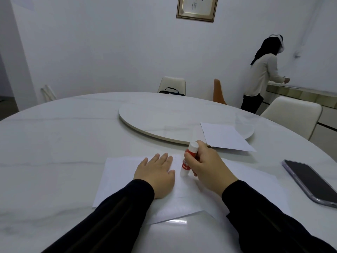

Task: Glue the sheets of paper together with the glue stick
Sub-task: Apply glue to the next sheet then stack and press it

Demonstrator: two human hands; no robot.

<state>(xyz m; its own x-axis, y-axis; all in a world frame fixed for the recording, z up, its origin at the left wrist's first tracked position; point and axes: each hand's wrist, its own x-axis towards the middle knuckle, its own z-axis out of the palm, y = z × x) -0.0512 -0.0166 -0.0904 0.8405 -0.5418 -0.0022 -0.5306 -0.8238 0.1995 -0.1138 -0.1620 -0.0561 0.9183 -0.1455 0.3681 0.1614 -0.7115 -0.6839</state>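
Pretty dim shot overall, kind of grey-blue and flat, like soft indoor light with no strong direction. Shadows are weak: just a faint soft one under the right hand (207,165) and along the raised edge of the far sheet (226,136). The only real glare is a small bright streak on the glossy table (54,143) near the bottom edge, just below the near sheet (120,178). The wide-angle lens bends things a lot, so the table rim curves hard and the walls lean at the sides. The phone (310,181) at the right edge looks stretched. The dark sleeves (113,216) lose almost all detail. Focus is okay in the middle, softer toward the corners.
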